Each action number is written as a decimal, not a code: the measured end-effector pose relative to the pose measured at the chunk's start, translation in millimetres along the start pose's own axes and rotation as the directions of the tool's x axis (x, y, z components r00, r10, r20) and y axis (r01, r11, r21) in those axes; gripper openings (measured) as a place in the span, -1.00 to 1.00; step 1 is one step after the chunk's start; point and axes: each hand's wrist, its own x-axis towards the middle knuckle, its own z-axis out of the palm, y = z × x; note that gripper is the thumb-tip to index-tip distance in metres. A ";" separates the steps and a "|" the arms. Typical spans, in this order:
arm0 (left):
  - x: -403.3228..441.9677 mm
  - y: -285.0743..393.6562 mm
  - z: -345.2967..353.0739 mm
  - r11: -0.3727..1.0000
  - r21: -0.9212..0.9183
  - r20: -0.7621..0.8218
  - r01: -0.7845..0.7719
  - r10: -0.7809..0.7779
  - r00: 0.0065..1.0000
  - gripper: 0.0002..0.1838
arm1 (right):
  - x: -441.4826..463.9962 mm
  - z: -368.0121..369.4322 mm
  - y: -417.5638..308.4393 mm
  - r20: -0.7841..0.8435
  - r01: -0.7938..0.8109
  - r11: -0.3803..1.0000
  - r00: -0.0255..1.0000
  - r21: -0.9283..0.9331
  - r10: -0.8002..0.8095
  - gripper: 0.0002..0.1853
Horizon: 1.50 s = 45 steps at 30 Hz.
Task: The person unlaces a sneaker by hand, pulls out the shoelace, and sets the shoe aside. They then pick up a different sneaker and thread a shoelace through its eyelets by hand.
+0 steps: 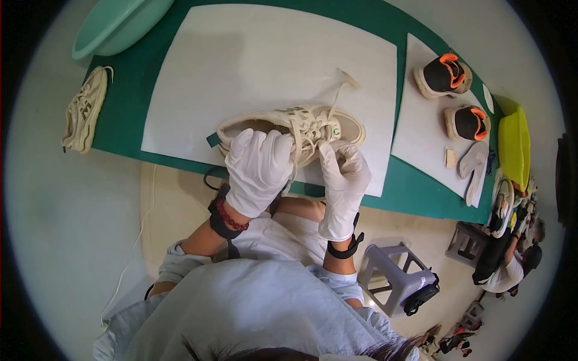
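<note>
A cream sneaker (283,123) lies on its side on the white board, toe to the right, with a dark green tab at its heel. Its shoelace (337,99) is partly threaded; one end trails up onto the board and another strand hangs between my hands. My left hand (259,171), in a white glove, is closed on the shoe's near side by the opening. Gloved as well, my right hand (344,177) pinches with thumb and forefinger at the lacing near the toe. The exact spot of the lace between those fingertips is partly hidden.
The white board (283,54) covers much of the green table (123,123). A matching cream sneaker (86,111) and a mint basin (120,27) stand left. At right are black-and-orange shoes (442,75), an insole (474,165) and a yellow-green basin (513,144). A grey stool (394,277) stands below.
</note>
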 end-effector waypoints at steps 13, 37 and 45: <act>0.6 1.1 -0.2 1.000 0.014 0.006 -0.001 0.001 1.000 -0.88 | 1.2 -2.9 16.8 0.016 0.145 0.987 0.989 -0.070 -0.144 -0.81; 4.5 2.2 -1.8 1.000 -0.002 -0.041 -0.010 0.010 0.999 -0.86 | 4.9 -4.0 1.4 -0.022 0.076 0.994 0.997 -0.083 -0.078 -0.79; 0.2 1.7 -1.2 1.000 -0.019 0.015 0.010 -0.009 1.000 -0.82 | 1.6 -3.1 19.2 0.003 0.130 0.977 0.991 -0.167 -0.132 -0.73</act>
